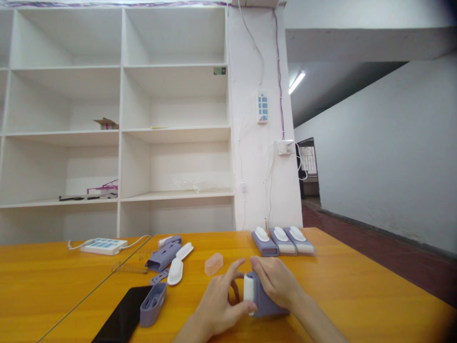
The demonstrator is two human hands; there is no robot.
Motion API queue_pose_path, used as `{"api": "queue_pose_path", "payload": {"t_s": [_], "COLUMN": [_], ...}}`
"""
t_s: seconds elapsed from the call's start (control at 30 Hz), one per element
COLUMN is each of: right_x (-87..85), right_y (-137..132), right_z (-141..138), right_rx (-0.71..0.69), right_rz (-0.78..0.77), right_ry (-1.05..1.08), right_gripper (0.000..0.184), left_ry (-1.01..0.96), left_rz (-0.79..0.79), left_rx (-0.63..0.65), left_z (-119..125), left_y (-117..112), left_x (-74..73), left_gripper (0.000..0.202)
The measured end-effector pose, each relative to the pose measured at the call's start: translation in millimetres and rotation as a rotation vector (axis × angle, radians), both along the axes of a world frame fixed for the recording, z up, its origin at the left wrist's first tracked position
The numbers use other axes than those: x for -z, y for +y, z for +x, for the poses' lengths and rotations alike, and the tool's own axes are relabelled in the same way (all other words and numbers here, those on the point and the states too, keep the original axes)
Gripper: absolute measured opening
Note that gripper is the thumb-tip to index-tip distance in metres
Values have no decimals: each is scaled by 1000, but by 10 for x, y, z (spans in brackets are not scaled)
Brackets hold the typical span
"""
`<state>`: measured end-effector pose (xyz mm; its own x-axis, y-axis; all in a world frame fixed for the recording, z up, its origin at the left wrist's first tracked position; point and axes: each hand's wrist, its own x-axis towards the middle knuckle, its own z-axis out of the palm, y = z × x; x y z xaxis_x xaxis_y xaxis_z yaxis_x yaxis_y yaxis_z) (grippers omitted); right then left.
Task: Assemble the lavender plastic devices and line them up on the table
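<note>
Both my hands meet at the table's front middle on one purple plastic housing (266, 305) with a white end piece (249, 289). My right hand (276, 282) wraps over the top of the housing. My left hand (219, 305) pinches the white piece between thumb and fingers. Behind them, three assembled purple-and-white units (282, 240) lie side by side. To the left lie loose parts: a purple shell (153, 304), another purple housing (163, 256), white oval covers (175, 270) and a small translucent pink block (213, 264).
A black phone (123, 320) lies face up at the front left on the orange table (357, 290). A white power strip (103, 246) sits at the back left. White shelving (121, 128) stands behind the table, and a pillar with sockets (263, 108) to its right.
</note>
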<state>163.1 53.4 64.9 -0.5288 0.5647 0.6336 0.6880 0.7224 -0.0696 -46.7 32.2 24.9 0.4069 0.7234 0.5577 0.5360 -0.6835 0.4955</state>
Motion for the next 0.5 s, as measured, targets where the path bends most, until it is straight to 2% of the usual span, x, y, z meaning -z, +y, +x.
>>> {"api": "queue_pose_path", "payload": {"t_s": [0.1, 0.23, 0.33, 0.5], "right_x": [-15, -8, 28, 76], "right_y": [-16, -29, -18, 1], "right_z": [0, -2, -8, -33], "right_rx": [-22, -25, -29, -22], "right_rz": [6, 19, 28, 23], "right_ry": [9, 19, 8, 16], "right_gripper": [47, 47, 45, 44], "left_ry": [7, 109, 182, 148], "left_rz": [11, 35, 107, 113], "left_rx": [-7, -32, -23, 25], "left_z": [7, 39, 68, 95], "left_y": [-16, -34, -74, -151], "left_x": [-20, -29, -32, -63], "left_gripper": [84, 28, 31, 24]}}
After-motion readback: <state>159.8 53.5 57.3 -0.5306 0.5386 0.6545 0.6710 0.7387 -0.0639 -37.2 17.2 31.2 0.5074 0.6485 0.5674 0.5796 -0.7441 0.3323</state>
